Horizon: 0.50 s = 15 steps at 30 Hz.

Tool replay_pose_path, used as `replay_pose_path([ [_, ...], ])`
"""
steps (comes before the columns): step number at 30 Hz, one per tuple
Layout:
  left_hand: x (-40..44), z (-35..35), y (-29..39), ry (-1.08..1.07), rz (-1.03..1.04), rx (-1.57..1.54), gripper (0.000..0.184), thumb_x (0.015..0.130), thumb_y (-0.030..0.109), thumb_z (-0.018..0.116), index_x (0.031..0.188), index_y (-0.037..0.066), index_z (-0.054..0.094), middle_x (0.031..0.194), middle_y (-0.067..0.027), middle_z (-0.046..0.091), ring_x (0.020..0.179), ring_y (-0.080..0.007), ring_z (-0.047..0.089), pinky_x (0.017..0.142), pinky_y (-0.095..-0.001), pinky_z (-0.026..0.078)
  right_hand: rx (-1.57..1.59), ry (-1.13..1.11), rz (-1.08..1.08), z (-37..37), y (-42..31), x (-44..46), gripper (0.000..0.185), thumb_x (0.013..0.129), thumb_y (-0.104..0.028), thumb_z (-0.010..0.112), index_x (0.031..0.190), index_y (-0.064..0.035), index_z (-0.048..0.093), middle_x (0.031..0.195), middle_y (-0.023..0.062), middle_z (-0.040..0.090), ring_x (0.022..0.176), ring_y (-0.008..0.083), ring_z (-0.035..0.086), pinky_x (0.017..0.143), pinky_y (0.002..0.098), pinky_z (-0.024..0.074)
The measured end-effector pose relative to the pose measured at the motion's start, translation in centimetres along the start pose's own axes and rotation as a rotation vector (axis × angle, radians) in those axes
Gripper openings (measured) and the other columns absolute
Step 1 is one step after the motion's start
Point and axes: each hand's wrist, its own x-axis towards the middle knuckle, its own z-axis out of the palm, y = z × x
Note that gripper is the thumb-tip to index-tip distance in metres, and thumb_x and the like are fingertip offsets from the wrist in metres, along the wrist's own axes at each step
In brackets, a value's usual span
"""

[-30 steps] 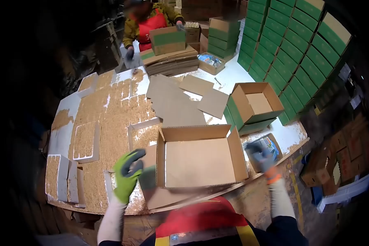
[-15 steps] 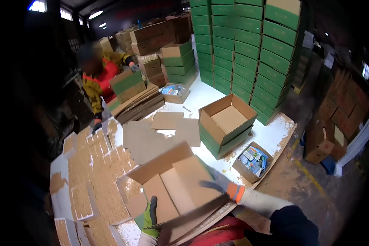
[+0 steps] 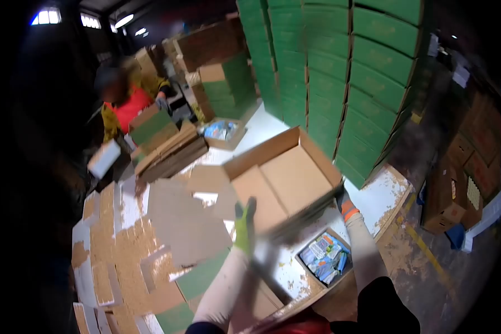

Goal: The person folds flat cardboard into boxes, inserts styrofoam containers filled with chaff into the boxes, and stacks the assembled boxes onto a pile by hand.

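Note:
An open cardboard box [image 3: 295, 173] with a bare brown inside sits in front of me, over the spot where the open green-sided boxes stood. My left hand [image 3: 244, 225], in a green and grey glove, grips its near left wall, thumb up at the rim. At the right corner, my right hand [image 3: 345, 205], in a grey glove with an orange cuff, holds the box's side; its fingers are partly hidden. Close below that hand is a small carton [image 3: 324, 257] of blue printed packets. Whether the box rests on the others is blurred.
Tall stacks of green boxes [image 3: 367, 72] stand behind. Flat cardboard sheets [image 3: 186, 222] and wood-dust-covered white trays [image 3: 117, 256] lie left. Across the table, a person [image 3: 131, 106] handles a white tray [image 3: 104, 158] beside piled cardboard [image 3: 170, 153]. Another packet carton [image 3: 222, 133] is farther back.
Both hands have carried the open box forward and to the right, over the green-sided boxes. Folded green-and-brown cardboard now shows where it was. The other person has lifted a white tray.

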Motion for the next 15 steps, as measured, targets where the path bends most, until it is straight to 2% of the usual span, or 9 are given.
replay_pose_path([
  [1,0.8,0.3,0.3,-0.006,-0.006,0.201,0.070,0.099,0.050,0.052,0.144,-0.002,0.041,0.142,-0.0140,0.048,0.131,-0.0219,0.045,0.105,-0.0342,0.040,0.027,-0.019,0.019,-0.7,1.2,-0.1,0.060,0.105,-0.047,0.034,0.153,-0.0112,0.028,0.154,0.0078,0.035,0.137,0.0242,0.039,0.115,0.0380,0.0308],
  [3,3.2,0.7,0.6,-0.013,-0.100,0.218,0.070,0.099,0.056,0.047,0.138,-0.003,0.049,0.141,-0.0150,0.051,0.129,-0.0203,0.047,0.104,-0.0324,0.039,0.004,0.014,0.052,-1.0,2.4,-0.1,0.059,0.106,-0.046,0.031,0.154,-0.0122,0.027,0.155,0.0074,0.035,0.138,0.0238,0.038,0.115,0.0367,0.0317],
  [6,5.3,-0.6,-4.4,0.036,-0.062,0.506,0.072,0.099,0.059,0.045,0.136,-0.003,0.049,0.137,-0.0218,0.054,0.125,-0.0289,0.052,0.102,-0.0361,0.040,0.178,0.007,-0.186,-2.1,5.9,1.3,0.058,0.106,-0.045,0.029,0.153,-0.0096,0.030,0.151,0.0068,0.040,0.135,0.0226,0.040,0.112,0.0347,0.0339],
  [7,4.7,1.6,-3.4,0.104,-0.106,0.197,0.073,0.099,0.059,0.044,0.138,-0.003,0.047,0.138,-0.0225,0.054,0.126,-0.0302,0.052,0.102,-0.0376,0.040,0.185,0.022,-0.164,-1.9,5.6,0.9,0.058,0.106,-0.045,0.032,0.151,-0.0092,0.032,0.149,0.0064,0.041,0.134,0.0219,0.041,0.111,0.0346,0.0344],
  [8,5.7,1.3,-5.0,0.047,-0.034,0.182,0.074,0.099,0.059,0.044,0.139,-0.003,0.046,0.137,-0.0216,0.054,0.125,-0.0297,0.052,0.102,-0.0384,0.040,0.185,0.038,-0.149,-2.0,5.2,0.5,0.058,0.105,-0.045,0.034,0.150,-0.0088,0.034,0.148,0.0060,0.043,0.132,0.0212,0.042,0.109,0.0345,0.0349],
  [10,5.3,0.9,-2.9,0.032,-0.242,0.081,0.080,0.096,0.064,0.045,0.143,-0.001,0.042,0.136,-0.0188,0.055,0.123,-0.0287,0.052,0.103,-0.0388,0.039,0.175,0.092,-0.122,-2.0,4.6,-0.2,0.057,0.103,-0.045,0.039,0.147,-0.0080,0.038,0.144,0.0052,0.047,0.129,0.0197,0.043,0.107,0.0343,0.0360],
  [13,2.8,-4.9,-3.6,-0.177,-0.581,-0.239,0.101,0.084,0.081,0.046,0.144,0.001,0.039,0.142,-0.0154,0.044,0.115,-0.0239,0.048,0.099,-0.0530,0.041,0.176,0.262,-0.103,-1.6,2.5,-2.1,0.057,0.101,-0.044,0.047,0.144,-0.0067,0.045,0.138,0.0039,0.052,0.125,0.0175,0.046,0.102,0.0339,0.0375],
  [14,-1.4,-7.3,-0.3,-0.052,-0.484,-0.103,0.097,0.084,0.079,0.050,0.140,0.001,0.041,0.137,-0.0153,0.047,0.104,-0.0251,0.050,0.100,-0.0471,0.043,0.133,0.361,-0.141,-1.1,1.1,-3.4,0.057,0.100,-0.044,0.049,0.142,-0.0063,0.047,0.137,0.0035,0.053,0.123,0.0168,0.047,0.101,0.0338,0.0380],
  [15,-5.6,-10.9,2.0,-0.012,-0.286,0.027,0.084,0.083,0.063,0.056,0.140,0.002,0.043,0.138,-0.0161,0.048,0.111,-0.0276,0.049,0.102,-0.0467,0.041,-0.085,0.409,-0.201,-1.7,-0.8,-5.8,0.048,0.102,-0.041,0.046,0.135,-0.0071,0.054,0.129,0.0022,0.059,0.113,0.0156,0.054,0.093,0.0340,0.0425],
])
